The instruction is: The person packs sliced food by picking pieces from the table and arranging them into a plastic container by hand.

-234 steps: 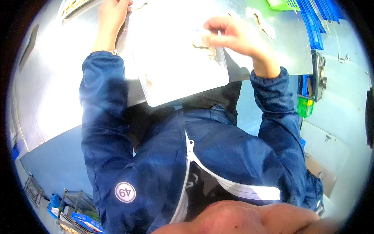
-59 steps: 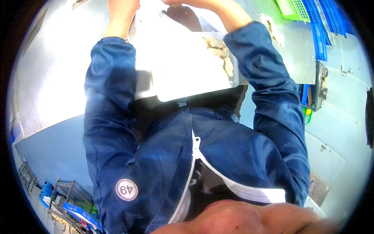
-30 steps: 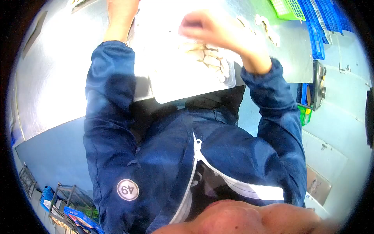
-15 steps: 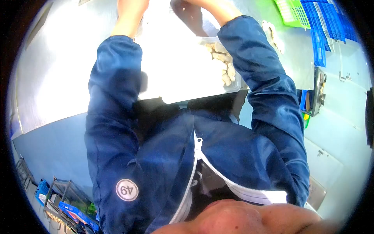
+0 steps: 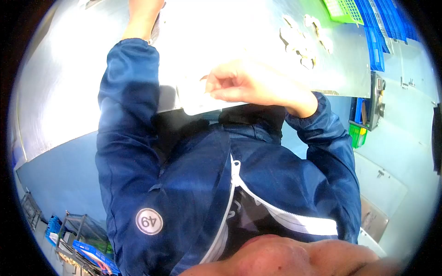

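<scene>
My right hand (image 5: 244,85) hovers over or rests on the near side of a white, glare-washed tray-like surface (image 5: 198,109). Its fingers are curled in, with thumb and forefinger close together. Whatever they hold, if anything, is lost in the bright light. At the top edge of the view, my left hand (image 5: 145,8) shows only around the wrist, and its fingers are out of frame. Several pale, knobbly pieces (image 5: 297,42) lie on the metal table (image 5: 347,73), to the right of and beyond my right hand.
A green basket (image 5: 343,10) stands at the table's far right, beside stacked blue crates (image 5: 378,27). Dark equipment with knobs (image 5: 378,99) is beyond the right edge. A rack (image 5: 76,230) with blue trays stands at lower left. Strong glare covers the table's middle.
My right hand has drawn back from the top edge toward my body, its fingers curled. My left arm has shifted slightly left. The pale pieces in the clear plastic tray no longer show.
</scene>
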A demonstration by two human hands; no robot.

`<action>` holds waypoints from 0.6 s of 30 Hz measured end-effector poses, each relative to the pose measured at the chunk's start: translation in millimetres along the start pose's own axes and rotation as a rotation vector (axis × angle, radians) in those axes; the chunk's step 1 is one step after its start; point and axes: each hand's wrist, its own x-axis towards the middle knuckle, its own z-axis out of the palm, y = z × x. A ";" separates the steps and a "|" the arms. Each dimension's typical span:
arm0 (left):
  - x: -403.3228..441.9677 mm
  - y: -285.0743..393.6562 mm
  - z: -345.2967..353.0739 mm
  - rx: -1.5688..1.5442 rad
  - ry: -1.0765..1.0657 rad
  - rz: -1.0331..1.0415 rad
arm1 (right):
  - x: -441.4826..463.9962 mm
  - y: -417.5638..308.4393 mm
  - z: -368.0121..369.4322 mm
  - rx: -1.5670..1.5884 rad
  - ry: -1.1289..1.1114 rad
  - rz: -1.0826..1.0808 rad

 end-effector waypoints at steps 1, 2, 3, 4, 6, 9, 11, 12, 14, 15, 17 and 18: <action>1.0 -3.9 -0.3 -0.018 -0.010 0.012 | -2.7 -0.3 2.7 -0.015 -0.010 0.013; 2.1 -7.7 -1.0 -0.036 -0.020 0.023 | -4.4 -0.7 4.8 -0.029 -0.020 0.027; 3.8 -11.0 -1.5 -0.055 -0.029 0.035 | -4.8 -1.0 6.2 -0.076 -0.017 0.022; 6.2 -13.5 -1.3 -0.043 -0.031 0.068 | -4.9 -1.6 6.1 -0.123 -0.015 0.018; 10.3 -18.4 -1.2 -0.021 -0.030 0.134 | -6.2 1.1 7.4 -0.220 0.010 -0.023; 8.9 -11.5 -3.2 0.009 -0.019 0.092 | -6.1 8.2 11.6 -0.342 0.055 -0.101; 6.5 -7.6 -4.6 0.014 -0.026 0.067 | -6.8 3.6 11.5 -0.391 0.056 -0.108; 5.7 -6.1 -4.2 0.016 -0.031 0.055 | -6.5 2.6 11.3 -0.388 0.058 -0.101; 5.2 -3.0 -3.2 0.005 -0.030 0.041 | -4.8 0.0 9.5 -0.384 0.062 -0.090; 6.1 -2.3 -2.8 -0.002 -0.029 0.036 | -2.1 -1.5 6.6 -0.390 0.101 -0.087; 12.0 -12.9 -1.6 -0.022 -0.034 0.101 | 6.9 -3.8 -2.9 -0.403 0.178 -0.082; 14.1 -17.7 -1.2 -0.032 -0.037 0.133 | 16.7 1.6 -12.7 -0.424 0.196 -0.107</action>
